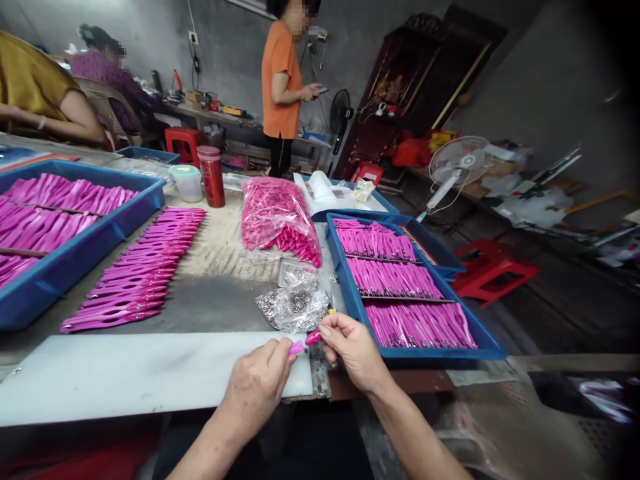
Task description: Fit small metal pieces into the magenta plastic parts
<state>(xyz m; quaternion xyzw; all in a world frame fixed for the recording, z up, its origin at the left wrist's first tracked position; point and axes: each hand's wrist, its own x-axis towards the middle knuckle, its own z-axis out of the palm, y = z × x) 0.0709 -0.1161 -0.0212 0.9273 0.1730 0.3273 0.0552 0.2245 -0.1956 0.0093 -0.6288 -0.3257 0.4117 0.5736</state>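
Observation:
My left hand (257, 383) is closed around a pink plastic handle (296, 348), and only its light pink end pokes out past the fingers. Between the thumb and fingers of my right hand (353, 347) is a small, darker pink pointed piece (313, 337). The two pieces point at each other with a narrow gap between. Both hands hover over the right end of a white board (125, 377). Just beyond them lies a clear plastic bag of small metal parts (295, 303). A yellow-tipped tool (331, 309) shows partly behind my right fingers.
Left of centre lies a row of pink handles with dark tips (137, 273). Blue trays of pink handles stand at left (100, 243) and right (400, 353). Behind are a bag of dark pink pieces (277, 210), a red tumbler (213, 180) and several people.

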